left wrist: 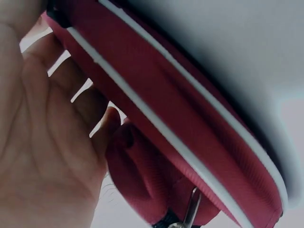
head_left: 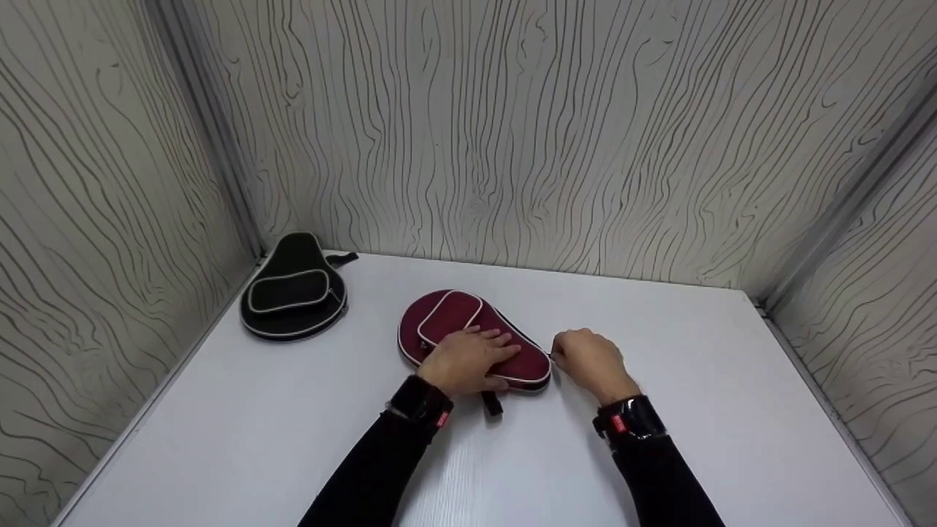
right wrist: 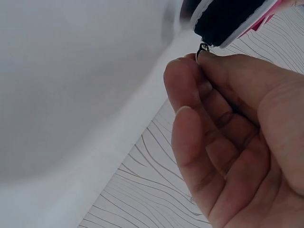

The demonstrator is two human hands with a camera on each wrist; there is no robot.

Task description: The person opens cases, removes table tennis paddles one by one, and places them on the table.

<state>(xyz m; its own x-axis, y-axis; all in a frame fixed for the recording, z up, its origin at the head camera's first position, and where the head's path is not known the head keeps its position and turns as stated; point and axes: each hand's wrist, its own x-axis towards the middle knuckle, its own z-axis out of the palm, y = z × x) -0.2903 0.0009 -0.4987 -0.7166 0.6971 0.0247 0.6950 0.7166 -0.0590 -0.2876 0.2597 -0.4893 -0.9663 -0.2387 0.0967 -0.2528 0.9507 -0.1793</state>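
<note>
A dark red table tennis paddle case [head_left: 527, 360] with white piping lies flat on the white table, its narrow end toward the right. My left hand [head_left: 467, 360] rests on top of it, fingers spread and straight, beside the front pocket [head_left: 448, 316]. In the left wrist view the case's side wall [left wrist: 142, 90] and a metal pocket zipper pull [left wrist: 192, 206] show. At the narrow end, my right hand [head_left: 591, 360] pinches a small metal zipper pull [right wrist: 203, 49] between thumb and forefinger. The right wrist view shows this pull beside the case's black zipper edge [right wrist: 228, 21].
A black paddle case [head_left: 289, 289] with white piping lies at the table's back left corner, its strap [head_left: 342, 258] pointing right. A short black strap [head_left: 492, 403] sticks out from the red case toward me. Wood-patterned panels [head_left: 468, 132] enclose the white table [head_left: 732, 380] at the back and sides.
</note>
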